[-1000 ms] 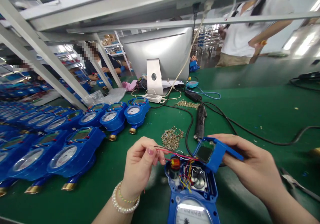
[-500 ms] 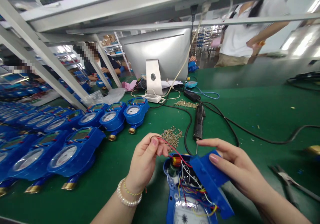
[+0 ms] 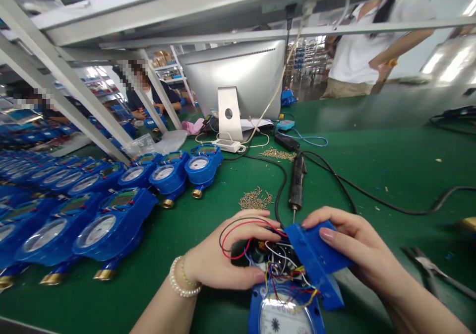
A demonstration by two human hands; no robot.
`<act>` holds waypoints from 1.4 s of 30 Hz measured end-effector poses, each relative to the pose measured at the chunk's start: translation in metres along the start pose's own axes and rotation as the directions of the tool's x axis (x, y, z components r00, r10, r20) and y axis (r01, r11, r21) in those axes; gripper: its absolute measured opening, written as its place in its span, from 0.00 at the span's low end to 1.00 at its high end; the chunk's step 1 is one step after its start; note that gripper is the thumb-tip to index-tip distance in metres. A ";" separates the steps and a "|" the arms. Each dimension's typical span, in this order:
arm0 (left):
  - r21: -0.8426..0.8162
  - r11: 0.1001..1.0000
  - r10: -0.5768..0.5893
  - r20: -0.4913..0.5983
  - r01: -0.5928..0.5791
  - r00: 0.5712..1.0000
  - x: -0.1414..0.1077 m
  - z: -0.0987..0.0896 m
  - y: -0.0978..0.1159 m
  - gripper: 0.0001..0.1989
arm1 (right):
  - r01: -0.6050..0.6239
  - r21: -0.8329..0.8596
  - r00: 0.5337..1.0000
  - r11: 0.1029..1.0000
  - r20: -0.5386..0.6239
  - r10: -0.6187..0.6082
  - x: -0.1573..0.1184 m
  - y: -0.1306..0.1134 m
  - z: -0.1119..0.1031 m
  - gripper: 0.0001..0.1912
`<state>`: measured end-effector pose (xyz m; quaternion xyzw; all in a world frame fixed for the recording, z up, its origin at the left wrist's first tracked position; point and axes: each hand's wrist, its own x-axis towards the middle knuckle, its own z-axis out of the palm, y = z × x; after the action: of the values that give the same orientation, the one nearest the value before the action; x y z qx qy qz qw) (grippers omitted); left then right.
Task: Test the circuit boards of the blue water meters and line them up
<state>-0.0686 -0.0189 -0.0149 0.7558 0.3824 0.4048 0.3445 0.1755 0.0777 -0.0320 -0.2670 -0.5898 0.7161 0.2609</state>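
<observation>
In front of me lies an opened blue water meter [image 3: 255,311], its round dial nearest me and several coloured wires showing in the compartment beyond. My left hand [image 3: 219,254] is curled around the left side of that compartment, thumb at the near edge and fingers across the far end. A loop of red wire [image 3: 238,258], with a black one beside it, arches over the hand. My right hand [image 3: 353,244] grips a blue plastic cover [image 3: 316,264], tilted above the meter's right side, with wires running to it. Part of the compartment is hidden by my fingers and the cover.
A black electric screwdriver [image 3: 296,182] lies just beyond, beside a pile of small screws [image 3: 256,199]. Rows of blue meters [image 3: 107,227] fill the left. Pliers [image 3: 427,264] lie at right. A monitor [image 3: 253,76] stands behind; other people are in the background.
My left hand has let the pinched red wire go and come down around the compartment, fingers spreading over its far end. The cover in my right hand has shifted slightly.
</observation>
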 end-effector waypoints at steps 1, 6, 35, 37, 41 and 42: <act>0.027 0.999 -0.026 -0.003 0.026 1.000 0.001 -0.003 0.000 0.23 | -0.002 0.002 1.000 1.000 0.000 0.002 0.000 0.001 0.000 0.15; -0.025 0.977 -0.211 -0.045 0.210 0.977 -0.001 -0.007 0.000 0.03 | -0.004 0.012 1.000 1.000 0.020 0.004 -0.001 0.002 -0.001 0.14; -0.261 0.934 -0.331 -0.386 0.242 0.861 -0.028 -0.018 0.015 0.15 | 0.013 0.012 0.999 1.000 0.042 -0.013 0.000 -0.003 -0.008 0.17; -0.157 0.986 -0.093 -0.809 -0.061 0.580 -0.039 -0.012 0.028 0.04 | 0.019 0.010 0.998 1.000 0.053 -0.019 -0.001 -0.004 -0.008 0.18; 0.378 0.919 0.378 -0.763 -0.113 0.524 -0.048 0.032 0.049 0.08 | 0.062 0.001 0.995 0.998 0.080 -0.062 -0.004 -0.008 -0.004 0.19; 0.490 0.869 0.423 -0.658 -0.072 0.623 -0.045 0.048 0.052 0.08 | 0.080 -0.009 0.993 0.997 0.086 -0.079 -0.005 -0.009 -0.003 0.19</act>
<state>-0.0284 -0.0919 -0.0086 0.6228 0.4557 0.6317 -0.0741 0.1821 0.0777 -0.0229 -0.2140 -0.6152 0.7122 0.2618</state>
